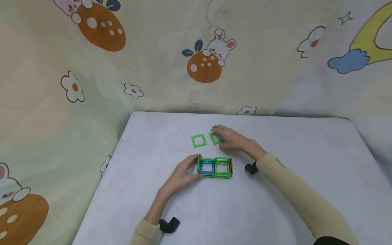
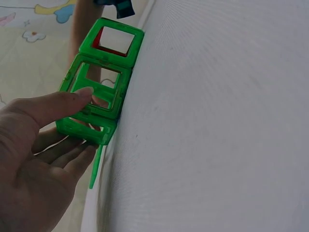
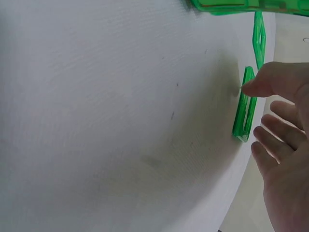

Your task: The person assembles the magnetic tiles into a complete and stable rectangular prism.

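Green and blue magnetic tiles form a small two-section box (image 1: 218,175) on the white table, with a reddish piece at its right end. My left hand (image 1: 181,175) grips the box at its left end, thumb on the near side and fingers on the far side. In the left wrist view the thumb presses a green frame (image 2: 124,79). Farther back, my right hand (image 1: 234,139) holds a loose green square tile (image 1: 212,138) between fingers and thumb. The right wrist view shows the thumb tip against that tile (image 3: 245,106).
Another green square tile (image 1: 193,142) lies flat just left of the one in my right hand. The white table (image 1: 275,204) ends at the back against a printed cloth (image 1: 165,68) with rabbits and flowers. Black straps with small devices sit at both wrists.
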`<state>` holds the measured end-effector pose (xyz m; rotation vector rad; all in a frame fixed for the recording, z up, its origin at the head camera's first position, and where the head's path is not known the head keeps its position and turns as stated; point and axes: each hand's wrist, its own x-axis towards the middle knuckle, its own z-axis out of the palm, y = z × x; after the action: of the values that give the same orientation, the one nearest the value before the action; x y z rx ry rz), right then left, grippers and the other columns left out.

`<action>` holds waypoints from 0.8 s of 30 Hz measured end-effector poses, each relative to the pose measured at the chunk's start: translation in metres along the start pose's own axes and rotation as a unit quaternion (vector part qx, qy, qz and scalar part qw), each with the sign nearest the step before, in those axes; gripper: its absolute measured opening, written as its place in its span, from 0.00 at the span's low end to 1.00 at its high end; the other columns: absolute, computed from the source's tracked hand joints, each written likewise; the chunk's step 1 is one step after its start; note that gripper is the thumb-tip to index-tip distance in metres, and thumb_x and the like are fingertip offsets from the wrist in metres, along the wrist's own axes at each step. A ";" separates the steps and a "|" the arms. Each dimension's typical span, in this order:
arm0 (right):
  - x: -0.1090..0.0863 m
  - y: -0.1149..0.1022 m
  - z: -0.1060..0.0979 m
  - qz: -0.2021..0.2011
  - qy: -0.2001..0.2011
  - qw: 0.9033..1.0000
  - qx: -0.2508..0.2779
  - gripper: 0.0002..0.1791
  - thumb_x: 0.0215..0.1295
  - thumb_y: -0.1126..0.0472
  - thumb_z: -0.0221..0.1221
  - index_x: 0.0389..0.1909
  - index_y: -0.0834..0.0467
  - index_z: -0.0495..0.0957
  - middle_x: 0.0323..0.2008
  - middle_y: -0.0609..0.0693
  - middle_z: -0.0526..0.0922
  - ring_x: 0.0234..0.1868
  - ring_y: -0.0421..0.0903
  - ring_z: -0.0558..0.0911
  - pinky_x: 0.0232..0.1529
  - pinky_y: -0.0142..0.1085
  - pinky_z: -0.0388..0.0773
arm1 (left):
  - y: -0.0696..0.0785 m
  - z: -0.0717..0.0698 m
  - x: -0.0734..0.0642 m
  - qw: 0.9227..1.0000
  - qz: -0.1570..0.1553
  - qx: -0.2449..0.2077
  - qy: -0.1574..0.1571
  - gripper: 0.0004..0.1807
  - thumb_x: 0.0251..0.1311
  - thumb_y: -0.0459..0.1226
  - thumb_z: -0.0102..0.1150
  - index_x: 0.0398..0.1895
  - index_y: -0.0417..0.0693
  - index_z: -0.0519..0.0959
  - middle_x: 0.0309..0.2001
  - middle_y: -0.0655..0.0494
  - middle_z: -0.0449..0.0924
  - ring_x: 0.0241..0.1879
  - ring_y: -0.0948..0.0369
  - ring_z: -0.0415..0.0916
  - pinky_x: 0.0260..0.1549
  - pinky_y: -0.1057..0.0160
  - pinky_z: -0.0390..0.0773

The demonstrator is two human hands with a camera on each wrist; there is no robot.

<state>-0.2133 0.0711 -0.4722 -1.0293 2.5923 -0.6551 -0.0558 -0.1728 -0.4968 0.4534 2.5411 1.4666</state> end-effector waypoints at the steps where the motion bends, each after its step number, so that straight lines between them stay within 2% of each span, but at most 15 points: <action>1: 0.001 0.000 0.000 -0.002 -0.001 1.000 0.002 0.37 0.59 0.71 0.64 0.72 0.65 0.68 0.73 0.61 0.68 0.74 0.59 0.69 0.74 0.53 0.68 | 0.000 0.000 0.000 1.000 0.000 0.000 -0.001 0.42 0.58 0.31 0.74 0.75 0.42 0.65 0.72 0.46 0.71 0.71 0.50 0.71 0.69 0.60 0.72; 7: 0.005 0.002 0.002 -0.009 -0.011 1.000 -0.003 0.36 0.60 0.68 0.66 0.71 0.66 0.69 0.70 0.64 0.69 0.70 0.60 0.70 0.72 0.55 0.70 | 0.000 -0.001 0.001 1.000 -0.002 -0.004 -0.002 0.42 0.57 0.31 0.74 0.75 0.42 0.66 0.71 0.46 0.71 0.71 0.50 0.71 0.69 0.60 0.72; 12: 0.008 0.005 0.001 -0.006 -0.009 1.000 -0.024 0.36 0.61 0.63 0.68 0.69 0.67 0.70 0.67 0.64 0.70 0.65 0.58 0.72 0.69 0.52 0.73 | 0.001 -0.001 0.000 1.000 -0.001 -0.007 0.002 0.42 0.56 0.30 0.75 0.74 0.40 0.66 0.71 0.46 0.71 0.71 0.50 0.71 0.69 0.60 0.72; 16: 0.010 0.005 -0.001 -0.002 -0.007 0.999 -0.050 0.34 0.61 0.60 0.69 0.66 0.68 0.72 0.62 0.62 0.72 0.60 0.56 0.73 0.64 0.50 0.76 | 0.001 -0.001 0.000 1.000 0.000 -0.008 0.002 0.42 0.57 0.30 0.75 0.74 0.39 0.66 0.71 0.46 0.71 0.71 0.49 0.71 0.69 0.59 0.72; 24: 0.016 -0.003 -0.006 0.017 -0.049 0.991 -0.125 0.34 0.60 0.57 0.69 0.64 0.70 0.73 0.58 0.61 0.74 0.56 0.55 0.73 0.62 0.48 0.77 | 0.001 0.001 0.000 1.000 -0.009 -0.001 0.004 0.42 0.57 0.31 0.75 0.75 0.42 0.66 0.72 0.47 0.71 0.71 0.50 0.71 0.69 0.59 0.73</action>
<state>-0.2259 0.0599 -0.4670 -1.0559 2.6449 -0.2675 -0.0553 -0.1717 -0.4959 0.4236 2.5417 1.4670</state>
